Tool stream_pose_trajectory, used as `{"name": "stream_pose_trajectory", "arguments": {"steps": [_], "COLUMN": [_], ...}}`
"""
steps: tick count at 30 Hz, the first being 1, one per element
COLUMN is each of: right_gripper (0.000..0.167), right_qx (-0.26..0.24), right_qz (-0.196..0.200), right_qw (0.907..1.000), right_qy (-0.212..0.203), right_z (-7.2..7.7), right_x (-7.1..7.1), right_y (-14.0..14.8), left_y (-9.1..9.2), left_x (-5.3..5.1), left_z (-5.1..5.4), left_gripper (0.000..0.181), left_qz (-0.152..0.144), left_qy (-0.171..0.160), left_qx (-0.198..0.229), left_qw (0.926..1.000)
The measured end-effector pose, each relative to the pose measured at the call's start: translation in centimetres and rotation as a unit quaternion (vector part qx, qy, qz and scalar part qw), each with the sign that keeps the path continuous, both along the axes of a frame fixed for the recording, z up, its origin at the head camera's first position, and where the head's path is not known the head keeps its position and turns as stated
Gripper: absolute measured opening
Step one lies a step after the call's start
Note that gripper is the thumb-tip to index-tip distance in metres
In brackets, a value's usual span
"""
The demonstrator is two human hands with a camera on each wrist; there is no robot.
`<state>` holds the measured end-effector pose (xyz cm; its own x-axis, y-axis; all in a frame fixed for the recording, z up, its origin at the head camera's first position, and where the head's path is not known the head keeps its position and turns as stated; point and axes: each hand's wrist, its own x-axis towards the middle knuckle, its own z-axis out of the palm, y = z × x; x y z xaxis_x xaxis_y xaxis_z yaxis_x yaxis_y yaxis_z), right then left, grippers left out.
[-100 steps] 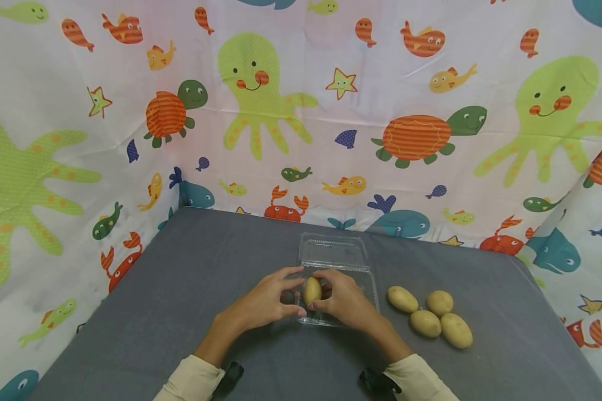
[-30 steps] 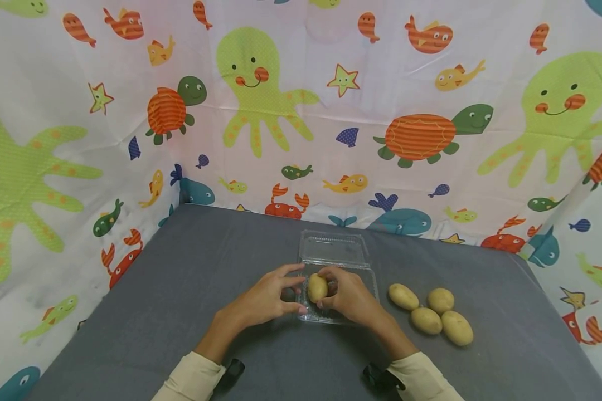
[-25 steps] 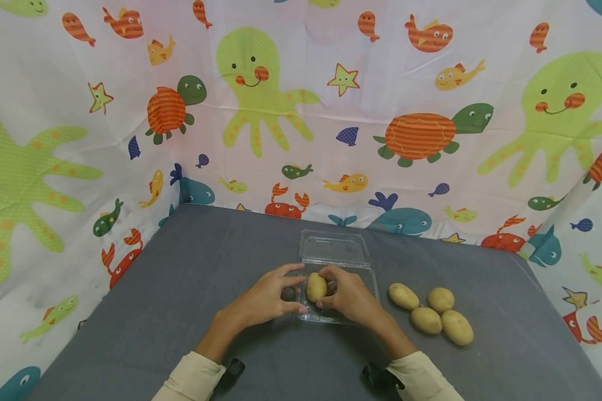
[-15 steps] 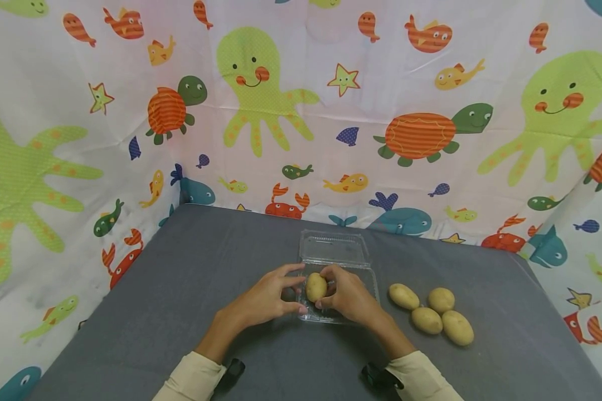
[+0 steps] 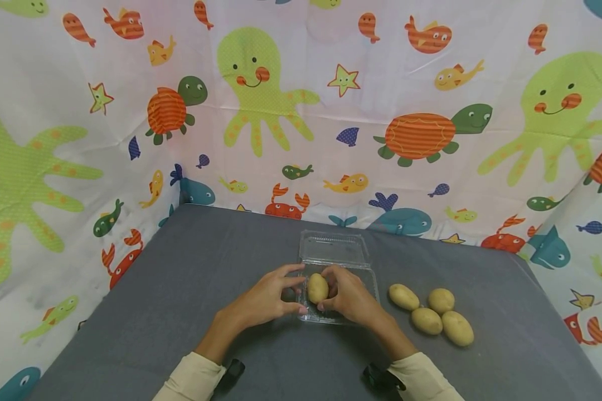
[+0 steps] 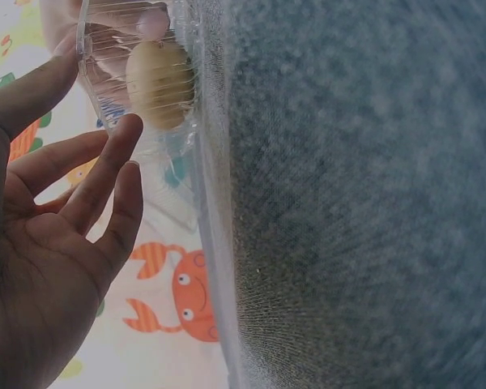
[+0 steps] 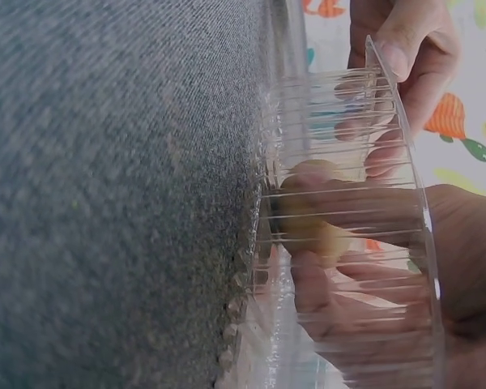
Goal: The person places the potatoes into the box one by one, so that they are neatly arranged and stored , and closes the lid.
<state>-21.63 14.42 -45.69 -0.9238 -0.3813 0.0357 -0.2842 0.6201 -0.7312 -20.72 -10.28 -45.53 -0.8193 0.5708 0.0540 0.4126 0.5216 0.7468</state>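
Note:
A clear plastic clamshell container (image 5: 334, 318) lies with its lid folded back on the grey table. Over its base, my right hand (image 5: 352, 295) holds a potato (image 5: 318, 288) between thumb and fingers, near the left wall. In the right wrist view the potato (image 7: 312, 215) shows through the ridged clear wall, low in the base. My left hand (image 5: 262, 296) is at the container's left side, thumb by the front corner and relaxed fingers beside the wall. In the left wrist view, that hand's thumb (image 6: 40, 93) reaches the rim.
To the right of the container, several potatoes (image 5: 426, 321) lie grouped on the grey tablecloth (image 5: 221, 239). The container's lid (image 5: 334, 248) lies flat toward the back. A sea-animal printed curtain (image 5: 291, 128) surrounds the back and sides of the table.
The potato in my right hand has shifted slightly to the right and turned a little within the container. My left hand has stayed at the container's left side.

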Motion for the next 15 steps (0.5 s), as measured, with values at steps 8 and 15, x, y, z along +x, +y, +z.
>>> {"name": "stream_pose_trajectory", "arguments": {"steps": [8, 15], "right_gripper": [0.071, 0.076], "right_qx": [0.006, 0.001], "right_qz": [-0.013, -0.017], "right_qw": [0.9998, 0.9996], "right_qy": [-0.015, -0.022], "right_z": [-0.29, -0.18], "right_x": [-0.04, -0.12], "right_y": [0.07, 0.4], "left_y": [-0.06, 0.03], "left_x": [0.11, 0.12], "left_z": [0.06, 0.11], "left_gripper": [0.075, 0.076], "left_qz": [0.001, 0.003], "left_qy": [-0.009, -0.006], "left_qx": [0.001, 0.001], "left_qw": [1.0, 1.0]}}
